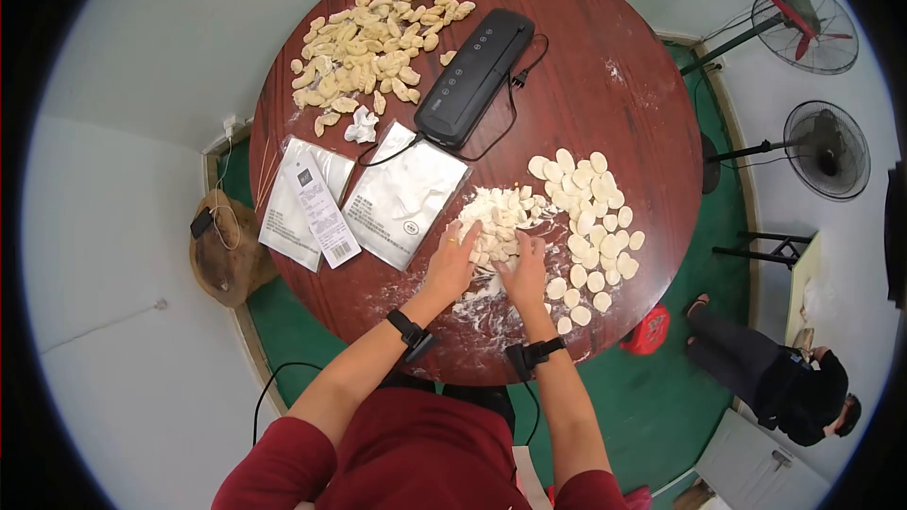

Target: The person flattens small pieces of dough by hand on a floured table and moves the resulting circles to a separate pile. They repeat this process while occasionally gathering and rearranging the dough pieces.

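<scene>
My left hand (453, 260) and my right hand (524, 269) rest on either side of a floury heap of small dough pieces (496, 222) near the front of the round table. Fingers of both hands are spread and touch the heap's edges. White flour is smeared on the wood below them. Right of the heap lie many flat round dough discs (593, 212), some overlapping. At the table's far left is a large pile of shaped dough pieces (354, 52).
A black sealing machine (475, 76) with a cable lies mid-table. Silvery packets (404, 194) and a printed label (323, 212) are left of my hands. Two fans (827, 149), a red stool (647, 331) and another person (784, 382) are at the right.
</scene>
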Demonstrator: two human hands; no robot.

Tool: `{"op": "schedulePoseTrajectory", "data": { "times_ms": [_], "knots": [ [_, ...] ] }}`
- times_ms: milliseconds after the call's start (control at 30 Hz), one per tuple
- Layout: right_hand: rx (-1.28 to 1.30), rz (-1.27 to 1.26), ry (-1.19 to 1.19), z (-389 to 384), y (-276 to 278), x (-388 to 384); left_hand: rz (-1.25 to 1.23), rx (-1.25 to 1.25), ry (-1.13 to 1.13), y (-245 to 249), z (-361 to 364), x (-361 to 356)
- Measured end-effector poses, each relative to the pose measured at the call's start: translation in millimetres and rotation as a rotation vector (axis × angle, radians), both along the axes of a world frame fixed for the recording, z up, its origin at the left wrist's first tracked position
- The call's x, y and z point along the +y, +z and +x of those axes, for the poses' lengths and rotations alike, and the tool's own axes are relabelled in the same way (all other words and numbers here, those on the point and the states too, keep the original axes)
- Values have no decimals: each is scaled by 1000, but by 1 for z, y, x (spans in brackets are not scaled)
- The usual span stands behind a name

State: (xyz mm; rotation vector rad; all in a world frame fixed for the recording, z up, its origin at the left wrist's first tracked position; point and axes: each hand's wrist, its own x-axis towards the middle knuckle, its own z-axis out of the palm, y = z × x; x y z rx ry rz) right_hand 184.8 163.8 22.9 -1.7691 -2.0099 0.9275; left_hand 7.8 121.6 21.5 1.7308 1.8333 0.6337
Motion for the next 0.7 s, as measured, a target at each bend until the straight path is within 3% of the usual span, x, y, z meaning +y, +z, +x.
{"op": "schedulePoseTrajectory", "data": {
  "times_ms": [233, 300, 467, 533, 567, 633, 700],
  "knots": [
    [-5, 89, -39, -5, 0, -11, -89, -85, 52, 1, -4, -18],
    [-127, 46, -78, -1, 14, -10, -48, -113, 45, -3, -5, -23],
    [-190, 128, -103, 21, 30, 32, -17, -118, 68, -1, -9, -32],
    [-128, 345, 65, 25, 21, 62, -16, -107, 73, -1, -11, -34],
    [-127, 336, 67, 20, 26, 74, -25, -107, 75, -1, -12, -34],
    [-278, 402, 395, 10, 42, 96, -37, -82, 30, -1, -13, -37],
    [-253, 326, 471, 8, 27, 110, -27, -70, 24, -3, -12, -40]
  ]
}}
